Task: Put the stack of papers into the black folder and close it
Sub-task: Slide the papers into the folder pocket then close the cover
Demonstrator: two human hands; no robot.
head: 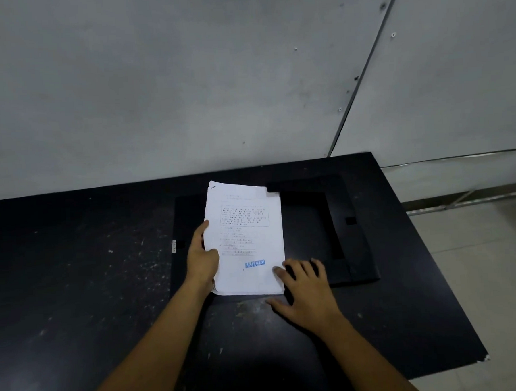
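Scuffed matte black tabletop (76,294) nearest; right hand (308,291) splayed flat, fingertips pressing the stapled stack of papers (248,240), whose left edge the left hand (201,256) grips. Beneath lies the open black folder (336,221), before a grey panelled wall (185,79).

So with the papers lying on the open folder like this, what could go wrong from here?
The stack of papers sits over the middle of the open black folder, so closing could crease it. Only the left hand holds the stack's edge; the sheets already look uneven and may fan. The right hand rests flat beside it.
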